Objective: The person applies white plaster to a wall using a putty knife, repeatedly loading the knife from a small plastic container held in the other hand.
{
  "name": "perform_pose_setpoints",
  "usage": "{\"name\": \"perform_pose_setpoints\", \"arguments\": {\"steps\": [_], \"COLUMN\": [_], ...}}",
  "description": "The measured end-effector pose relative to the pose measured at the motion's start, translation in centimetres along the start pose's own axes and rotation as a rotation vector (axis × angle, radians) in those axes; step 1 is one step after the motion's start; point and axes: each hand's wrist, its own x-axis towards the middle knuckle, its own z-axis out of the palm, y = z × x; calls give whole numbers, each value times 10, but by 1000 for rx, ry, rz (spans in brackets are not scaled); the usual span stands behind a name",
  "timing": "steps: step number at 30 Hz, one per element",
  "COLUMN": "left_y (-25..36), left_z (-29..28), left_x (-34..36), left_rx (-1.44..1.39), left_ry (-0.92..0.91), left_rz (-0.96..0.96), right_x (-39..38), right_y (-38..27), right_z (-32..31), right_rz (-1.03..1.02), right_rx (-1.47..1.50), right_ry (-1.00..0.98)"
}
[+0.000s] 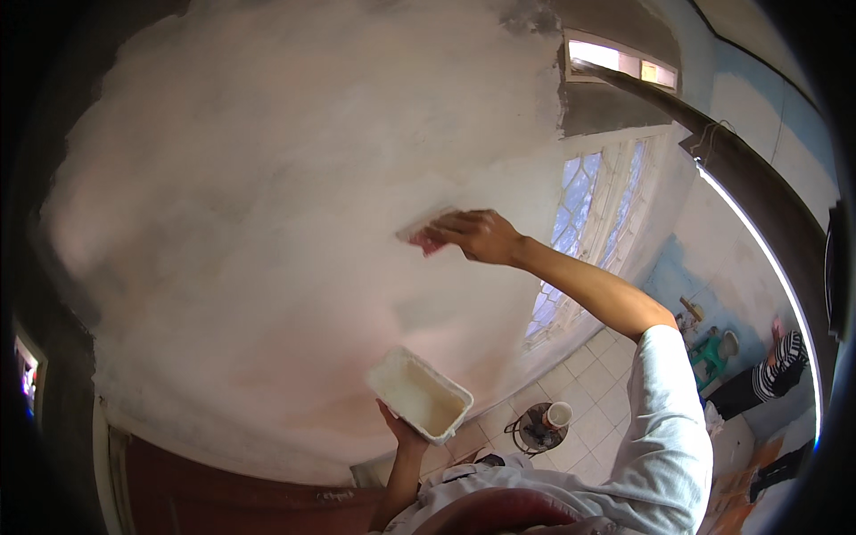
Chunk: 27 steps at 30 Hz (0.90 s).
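My right hand [489, 237] is stretched out to the wall, its fingers closed round a flat, broad-edged scraper [430, 234] with a reddish part. Motion blurs the scraper, and I cannot tell if it touches the wall. The wall [267, 187] bears a patchy, pale whitish-pink coat with rough dark edges. Lower down, my left hand [406, 437] grips a rectangular white tub [456, 397] from beneath. The tub is tilted, and pale paste coats its inside. Its near side hides part of the left fingers.
A barred window [575, 209] lies right of the coated wall. On the tiled floor [588, 383], a round stool [533, 434] bears a pale bucket [559, 415]. A green plastic chair [709, 358] and a person in a striped top [777, 367] are farther right.
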Motion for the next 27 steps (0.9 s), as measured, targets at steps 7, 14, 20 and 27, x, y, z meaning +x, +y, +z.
{"name": "perform_pose_setpoints", "arguments": {"steps": [7,14,20,27], "left_y": [-13,-32,-60,-67], "left_z": [4,34,24,74], "left_x": [10,31,68,73], "left_rx": [42,125,-100,-118], "left_ry": [46,162,-16,-58], "left_rz": [41,108,-1,-62], "right_x": [74,100,2,53], "right_y": [119,167,47,97], "right_z": [-134,-112,-20,-116], "right_rz": [406,498,84,77], "right_rx": [-61,-355,-236,-10], "right_ry": [760,605,258,443]}}
